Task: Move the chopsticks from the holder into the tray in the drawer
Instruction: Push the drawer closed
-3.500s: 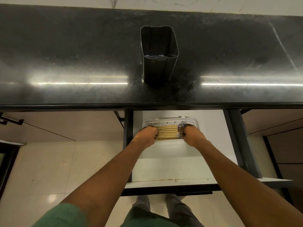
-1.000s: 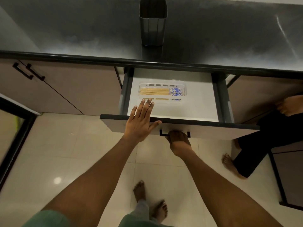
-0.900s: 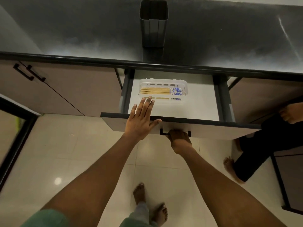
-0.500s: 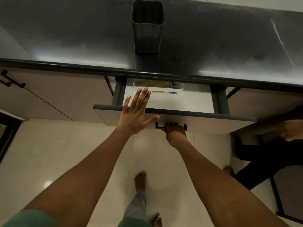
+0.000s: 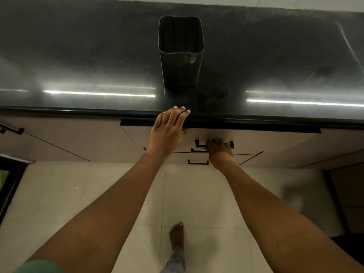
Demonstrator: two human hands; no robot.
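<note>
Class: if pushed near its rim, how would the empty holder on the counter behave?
The holder is tall with a narrow base, so it would probably tip rather than slide. It looks thin-walled and empty, so likely light. The glossy counter may let a low push slide it.

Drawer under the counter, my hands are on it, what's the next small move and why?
Probably let the right hand release the handle and lift the left hand away. The drawer front looks pushed in beneath the counter, its inside hidden, and the holder stands empty, so the task seems done.
</note>
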